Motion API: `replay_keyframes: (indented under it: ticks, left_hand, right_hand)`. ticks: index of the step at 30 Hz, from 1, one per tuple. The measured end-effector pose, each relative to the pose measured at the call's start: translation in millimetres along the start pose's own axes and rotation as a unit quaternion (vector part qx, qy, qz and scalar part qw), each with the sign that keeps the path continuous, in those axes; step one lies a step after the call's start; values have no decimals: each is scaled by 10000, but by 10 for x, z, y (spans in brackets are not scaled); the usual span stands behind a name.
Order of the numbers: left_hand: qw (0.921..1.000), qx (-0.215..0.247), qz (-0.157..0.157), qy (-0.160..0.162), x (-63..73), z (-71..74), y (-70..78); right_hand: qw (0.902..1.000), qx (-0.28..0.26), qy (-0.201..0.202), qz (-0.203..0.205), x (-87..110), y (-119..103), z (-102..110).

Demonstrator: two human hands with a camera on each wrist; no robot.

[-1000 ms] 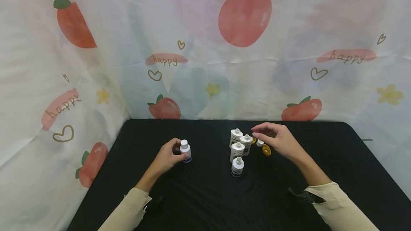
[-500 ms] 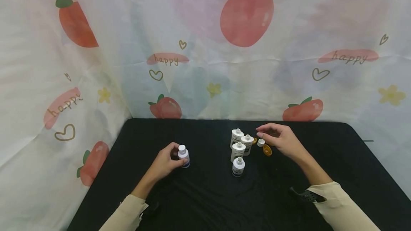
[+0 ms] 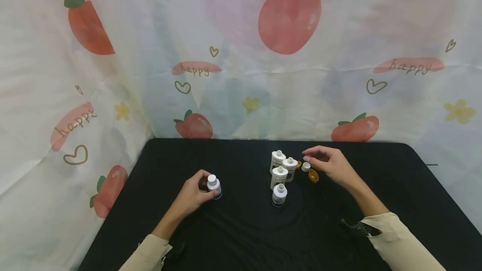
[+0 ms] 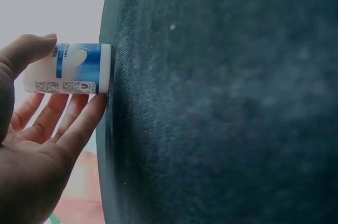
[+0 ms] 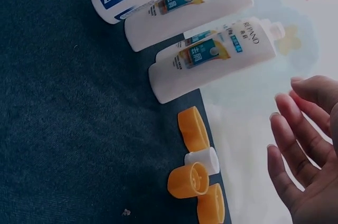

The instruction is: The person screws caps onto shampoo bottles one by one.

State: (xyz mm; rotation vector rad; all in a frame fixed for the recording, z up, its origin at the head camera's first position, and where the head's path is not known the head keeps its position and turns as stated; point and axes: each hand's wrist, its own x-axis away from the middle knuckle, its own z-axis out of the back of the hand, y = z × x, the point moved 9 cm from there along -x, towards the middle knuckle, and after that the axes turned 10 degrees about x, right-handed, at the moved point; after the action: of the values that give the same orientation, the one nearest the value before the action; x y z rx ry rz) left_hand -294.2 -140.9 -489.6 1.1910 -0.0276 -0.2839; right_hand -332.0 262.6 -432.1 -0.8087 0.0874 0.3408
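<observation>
My left hand (image 3: 193, 193) holds a small white bottle (image 3: 214, 187) with its white cap on, thumb on one side and fingers on the other. The left wrist view shows its blue-and-white label (image 4: 79, 68), and its base stands right at the black tabletop. My right hand (image 3: 326, 163) hovers over loose caps, its fingers loosely bent and holding nothing. Below it lie a white cap (image 5: 203, 160) and orange caps (image 5: 188, 180). Left of these stand three white shampoo bottles (image 5: 214, 57) without caps, and an uncapped small white bottle (image 3: 279, 196) is in front of them.
The black tabletop (image 3: 241, 237) reaches back to a pale curtain (image 3: 233, 24) printed with fruit and hearts. Another part of the curtain hangs along the left side of the table. The uncapped bottles stand close together near the middle of the table.
My left hand has brought the capped bottle toward me and slightly left. My right hand has shifted slightly right, away from the shampoo bottles.
</observation>
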Motion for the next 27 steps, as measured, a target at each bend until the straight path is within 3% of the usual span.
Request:
replay_keyframes:
  ticks: [3,11,18,27]
  left_hand:
    - [9999,114,-76,-18,22,-5,10]
    - [9976,677,74,-121,66,-23,4]
    - [9965,822,-66,-107,91,23,113]
    - [9967,628,-507,-44,89,54,385]
  right_hand:
    - [10000,-18,-21,-30,-6,24,-11]
    - [10000,-91,-34,18,-11,61,-26]
    - [9997,-78,-138,177,-12,94,-32]
    - [9955,941,-67,59,-26,229,-46]
